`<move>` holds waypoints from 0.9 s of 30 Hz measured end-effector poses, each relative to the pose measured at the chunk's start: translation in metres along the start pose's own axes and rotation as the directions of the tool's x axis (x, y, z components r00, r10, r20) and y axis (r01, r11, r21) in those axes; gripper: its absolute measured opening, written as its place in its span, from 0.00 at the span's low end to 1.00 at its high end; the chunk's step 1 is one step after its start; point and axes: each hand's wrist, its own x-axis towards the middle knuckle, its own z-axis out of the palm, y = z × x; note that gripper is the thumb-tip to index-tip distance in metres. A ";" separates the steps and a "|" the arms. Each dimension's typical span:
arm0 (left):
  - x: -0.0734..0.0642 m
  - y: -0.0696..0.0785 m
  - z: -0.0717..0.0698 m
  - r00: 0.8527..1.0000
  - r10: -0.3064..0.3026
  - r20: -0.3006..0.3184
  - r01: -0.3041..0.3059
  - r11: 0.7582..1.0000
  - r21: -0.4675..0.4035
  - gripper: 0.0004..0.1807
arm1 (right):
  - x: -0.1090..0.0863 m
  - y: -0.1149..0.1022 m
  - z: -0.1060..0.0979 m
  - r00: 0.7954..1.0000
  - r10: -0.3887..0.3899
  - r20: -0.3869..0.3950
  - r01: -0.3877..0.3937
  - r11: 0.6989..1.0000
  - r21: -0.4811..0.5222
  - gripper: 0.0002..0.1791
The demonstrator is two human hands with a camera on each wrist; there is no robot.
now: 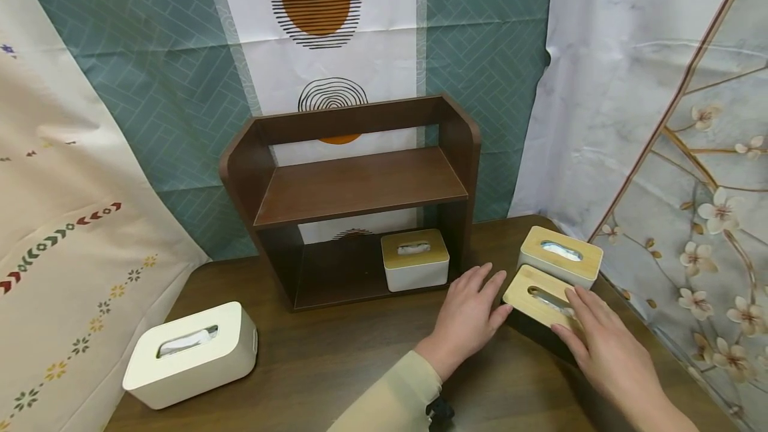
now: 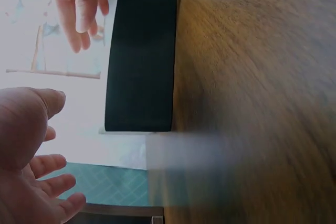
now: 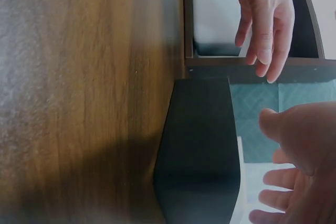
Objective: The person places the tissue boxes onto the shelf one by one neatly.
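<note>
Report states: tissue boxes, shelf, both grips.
Cream tissue box, upright, tissue showing in slot
Shelved tissue box, upright, lid on
Rear right tissue box, upright, lid on
Black-sided tissue box, upright, lid on
Shelf, upright, lower level holds one box
Left grip, holding nothing
Right grip, holding nothing

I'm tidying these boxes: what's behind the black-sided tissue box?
In the head view, behind the black-sided tissue box stands a white tissue box with a wood-coloured top. The nearer box covers the lower front, so that part cannot be seen.
</note>
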 end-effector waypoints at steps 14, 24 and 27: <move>0.013 0.012 0.013 0.994 -0.018 0.108 0.022 0.999 -0.035 0.35 | -0.006 0.008 -0.001 0.996 0.063 0.059 -0.061 0.998 -0.025 0.35; 0.013 0.014 0.022 0.992 0.019 0.122 -0.016 1.000 -0.025 0.33 | -0.010 0.010 -0.002 0.994 0.075 0.077 -0.072 0.997 -0.038 0.32; 0.013 0.015 0.024 0.993 0.036 0.113 -0.035 0.999 -0.009 0.32 | -0.012 0.012 -0.003 0.994 0.070 0.084 -0.067 0.997 -0.041 0.32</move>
